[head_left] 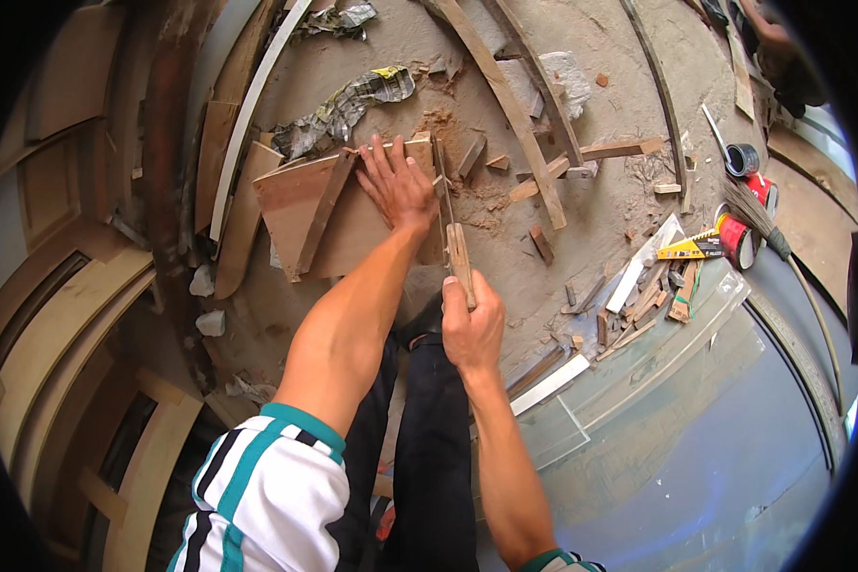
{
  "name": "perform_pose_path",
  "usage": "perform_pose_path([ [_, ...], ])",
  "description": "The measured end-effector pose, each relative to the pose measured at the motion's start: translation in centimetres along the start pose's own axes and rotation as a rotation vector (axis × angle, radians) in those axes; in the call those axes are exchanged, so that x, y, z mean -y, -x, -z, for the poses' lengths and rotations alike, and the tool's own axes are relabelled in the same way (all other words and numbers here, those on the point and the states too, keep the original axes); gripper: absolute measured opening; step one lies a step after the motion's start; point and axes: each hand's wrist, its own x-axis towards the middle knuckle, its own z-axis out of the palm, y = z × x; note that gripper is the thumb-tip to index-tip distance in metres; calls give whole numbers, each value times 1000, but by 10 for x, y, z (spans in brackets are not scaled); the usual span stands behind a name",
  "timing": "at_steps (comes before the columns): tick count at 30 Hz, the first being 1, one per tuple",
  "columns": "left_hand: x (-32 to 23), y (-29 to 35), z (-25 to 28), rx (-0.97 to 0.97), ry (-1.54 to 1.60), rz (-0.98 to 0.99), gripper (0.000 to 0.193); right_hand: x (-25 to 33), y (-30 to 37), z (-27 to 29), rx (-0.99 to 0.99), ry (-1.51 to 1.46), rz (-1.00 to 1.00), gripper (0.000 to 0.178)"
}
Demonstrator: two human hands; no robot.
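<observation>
My left hand (400,189) lies flat with its fingers spread on a light brown wooden board (281,195), pressing near its right end. A narrow wooden strip (324,214) lies across the board, left of that hand. My right hand (474,324) is closed around the wooden handle of a handsaw (459,255). The saw's thin blade points away from me, along the board's right edge. How deep its teeth sit in the wood I cannot tell. Reddish sawdust (440,122) lies on the ground beyond the blade.
Long wooden strips (505,91) and offcuts lie ahead. Crumpled printed paper (353,107) is behind the board. To the right are scrap wood (639,310), a yellow-bladed tool (688,248), tins (737,238), a brush (755,212) and glass sheets (677,419). Wooden frames (67,343) stand left.
</observation>
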Motion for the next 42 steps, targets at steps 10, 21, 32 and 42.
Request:
perform_pose_path([
  [10,-5,-3,-2,5,34,69,46,48,16,28,52,87,-100,28],
  [21,-2,-1,-7,-19,5,37,47,15,-39,0,81,67,-98,28],
  [32,1,0,-8,-61,20,28,48,86,66,69,168,91,-314,17],
  [42,0,3,-9,-61,27,22,49,19,-46,2,49,101,-31,32],
])
